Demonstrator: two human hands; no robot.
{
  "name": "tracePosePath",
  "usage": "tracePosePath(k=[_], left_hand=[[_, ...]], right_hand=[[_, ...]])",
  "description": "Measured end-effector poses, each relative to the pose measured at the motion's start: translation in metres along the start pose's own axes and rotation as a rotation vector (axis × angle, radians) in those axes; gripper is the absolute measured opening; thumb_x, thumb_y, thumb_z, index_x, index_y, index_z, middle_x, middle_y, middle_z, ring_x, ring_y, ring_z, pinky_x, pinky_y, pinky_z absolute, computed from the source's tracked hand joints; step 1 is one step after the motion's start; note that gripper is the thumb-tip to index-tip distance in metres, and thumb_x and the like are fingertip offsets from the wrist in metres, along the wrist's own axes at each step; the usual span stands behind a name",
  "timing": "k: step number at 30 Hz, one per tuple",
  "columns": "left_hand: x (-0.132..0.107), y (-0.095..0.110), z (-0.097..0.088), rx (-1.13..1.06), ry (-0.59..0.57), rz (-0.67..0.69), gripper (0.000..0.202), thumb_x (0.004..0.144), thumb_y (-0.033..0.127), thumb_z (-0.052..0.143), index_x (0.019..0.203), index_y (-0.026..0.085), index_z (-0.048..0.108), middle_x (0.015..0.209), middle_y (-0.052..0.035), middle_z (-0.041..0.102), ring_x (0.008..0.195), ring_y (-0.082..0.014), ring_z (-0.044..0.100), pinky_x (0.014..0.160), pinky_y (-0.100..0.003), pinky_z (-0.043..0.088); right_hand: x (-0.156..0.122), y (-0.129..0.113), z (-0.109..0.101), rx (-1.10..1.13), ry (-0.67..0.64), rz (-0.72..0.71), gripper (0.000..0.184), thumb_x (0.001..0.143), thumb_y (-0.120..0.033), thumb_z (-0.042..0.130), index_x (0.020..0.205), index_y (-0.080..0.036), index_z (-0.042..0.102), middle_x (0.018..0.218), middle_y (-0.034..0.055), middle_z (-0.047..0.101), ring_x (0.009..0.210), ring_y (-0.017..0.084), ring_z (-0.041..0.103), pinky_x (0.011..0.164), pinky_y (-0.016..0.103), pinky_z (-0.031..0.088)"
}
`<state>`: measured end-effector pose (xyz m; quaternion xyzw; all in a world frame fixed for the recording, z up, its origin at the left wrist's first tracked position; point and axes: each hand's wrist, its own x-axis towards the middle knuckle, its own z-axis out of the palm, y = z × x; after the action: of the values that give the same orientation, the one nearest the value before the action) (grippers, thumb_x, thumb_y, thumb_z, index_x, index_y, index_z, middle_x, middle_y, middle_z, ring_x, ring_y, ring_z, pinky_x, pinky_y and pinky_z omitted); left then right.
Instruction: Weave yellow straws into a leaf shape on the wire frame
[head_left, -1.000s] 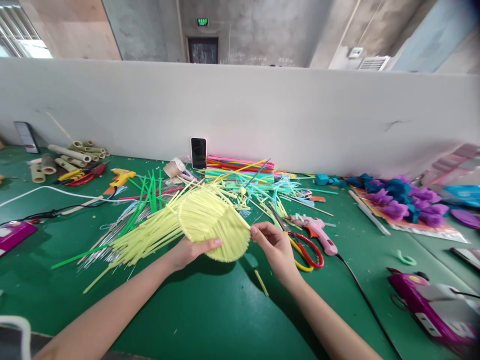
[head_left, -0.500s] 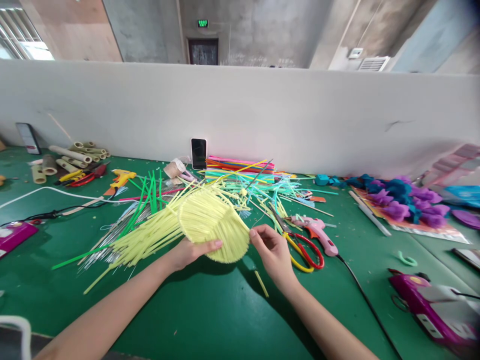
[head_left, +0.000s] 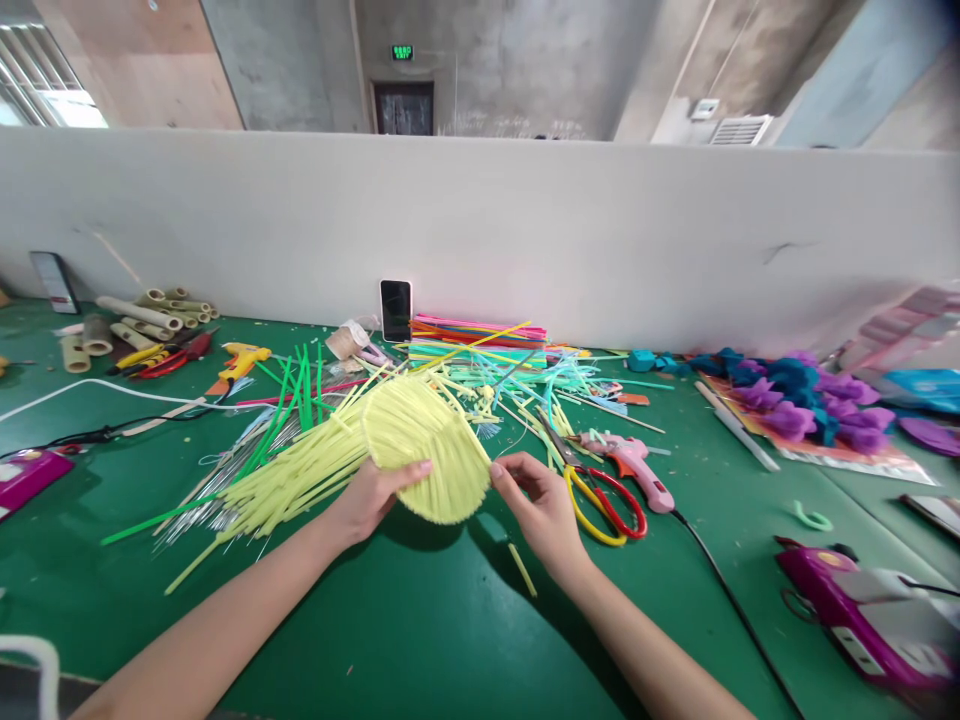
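A flat, rounded pale-yellow piece made of pipe cleaners (head_left: 431,445), laid in close rows with a ridge along its right side, is held up above the green table. My left hand (head_left: 373,497) grips its lower left, thumb on the front and the other fingers hidden behind it. My right hand (head_left: 536,500) is closed in a pinch at the right edge of the piece. A thin curved wire shows just above these fingertips; whether they hold it I cannot tell. Loose yellow pipe cleaners (head_left: 292,475) lie in a bundle behind my left hand.
Scissors (head_left: 611,505) and a pink glue gun (head_left: 637,465) lie to the right. A yellow glue gun (head_left: 244,360), pliers (head_left: 176,355) and bamboo tubes (head_left: 154,312) are on the left. A phone (head_left: 396,310) leans on the white partition (head_left: 480,220). A power strip (head_left: 855,620) sits front right.
The yellow piece has turned and shifted slightly left in my left hand. My right hand has moved a little left with its edge, still pinched.
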<state>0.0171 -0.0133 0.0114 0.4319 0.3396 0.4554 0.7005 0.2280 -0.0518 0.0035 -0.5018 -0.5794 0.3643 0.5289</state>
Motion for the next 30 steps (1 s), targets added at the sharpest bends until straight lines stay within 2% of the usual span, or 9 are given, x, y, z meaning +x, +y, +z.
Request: tracePosePath(k=[4,6,8,12,15,18,23,26,30], left_hand=[[0.009,0.004,-0.007,-0.185,0.167,-0.076,0.05,0.076,0.026,0.074,0.122,0.017,0.061,0.119,-0.0107,0.069,0.107,-0.0304,0.065,0.091,-0.042,0.055],[0.012,0.009,-0.01,-0.259,0.215,-0.144,0.04,0.078,0.029,0.072,0.114,0.014,0.065,0.112,-0.012,0.072,0.102,-0.0295,0.068,0.088,-0.039,0.056],[0.012,0.014,-0.013,-0.326,0.186,-0.233,0.034,0.08,0.035,0.068,0.106,0.012,0.067,0.104,-0.0125,0.074,0.096,-0.0286,0.07,0.084,-0.038,0.057],[0.007,0.023,-0.017,-0.323,0.011,-0.383,0.037,0.077,0.042,0.069,0.096,0.01,0.069,0.087,-0.0127,0.076,0.08,-0.0265,0.073,0.079,-0.037,0.058],[0.005,0.024,-0.023,-0.143,-0.069,-0.353,0.038,0.07,0.036,0.078,0.098,0.011,0.069,0.085,-0.0122,0.076,0.073,-0.0252,0.072,0.077,-0.037,0.058],[0.005,0.024,-0.027,0.052,-0.077,-0.318,0.041,0.068,0.032,0.081,0.102,0.014,0.067,0.092,-0.0124,0.075,0.079,-0.0272,0.072,0.076,-0.039,0.057],[0.008,0.028,-0.029,0.187,-0.127,-0.286,0.042,0.07,0.032,0.08,0.105,0.015,0.066,0.1,-0.0122,0.074,0.089,-0.0279,0.071,0.079,-0.038,0.056],[0.008,0.028,-0.028,0.18,-0.069,-0.298,0.05,0.069,0.034,0.08,0.112,0.017,0.062,0.102,-0.0114,0.074,0.089,-0.0294,0.071,0.079,-0.042,0.056],[0.007,0.026,-0.028,0.198,-0.09,-0.337,0.052,0.068,0.034,0.081,0.113,0.017,0.061,0.101,-0.0112,0.074,0.087,-0.029,0.071,0.078,-0.042,0.056]], right_hand=[[-0.002,-0.001,0.002,-0.051,-0.106,-0.028,0.021,0.087,-0.039,0.06,0.086,-0.019,0.067,0.082,0.0036,0.068,0.075,0.017,0.061,0.07,0.027,0.048],[-0.002,-0.001,0.002,-0.069,-0.158,-0.028,0.021,0.088,-0.039,0.058,0.087,-0.02,0.068,0.086,0.0044,0.07,0.078,0.018,0.062,0.073,0.029,0.048],[0.0,0.001,0.0,-0.054,-0.172,-0.003,0.023,0.089,-0.04,0.056,0.088,-0.02,0.067,0.086,0.0051,0.07,0.08,0.019,0.063,0.073,0.03,0.049],[0.011,0.004,-0.01,0.107,-0.084,0.125,0.029,0.084,-0.047,0.061,0.085,-0.019,0.068,0.085,0.0061,0.07,0.072,0.017,0.062,0.064,0.028,0.048],[0.016,-0.001,-0.018,0.315,-0.075,0.244,0.034,0.081,-0.052,0.064,0.084,-0.018,0.07,0.083,0.0065,0.07,0.067,0.014,0.06,0.06,0.026,0.047],[0.014,-0.009,-0.021,0.465,-0.183,0.334,0.041,0.081,-0.056,0.062,0.08,-0.016,0.07,0.078,0.0068,0.069,0.064,0.013,0.06,0.056,0.024,0.045],[0.008,-0.016,-0.017,0.357,-0.314,0.316,0.033,0.079,-0.048,0.068,0.078,-0.015,0.069,0.075,0.0039,0.068,0.058,0.01,0.056,0.053,0.022,0.044],[0.007,-0.015,-0.014,0.278,-0.338,0.31,0.031,0.078,-0.046,0.07,0.078,-0.015,0.069,0.071,0.0024,0.067,0.057,0.009,0.055,0.053,0.022,0.044],[0.006,-0.015,-0.01,0.223,-0.334,0.317,0.036,0.078,-0.05,0.068,0.077,-0.014,0.068,0.07,0.0028,0.067,0.056,0.01,0.055,0.052,0.022,0.044]])
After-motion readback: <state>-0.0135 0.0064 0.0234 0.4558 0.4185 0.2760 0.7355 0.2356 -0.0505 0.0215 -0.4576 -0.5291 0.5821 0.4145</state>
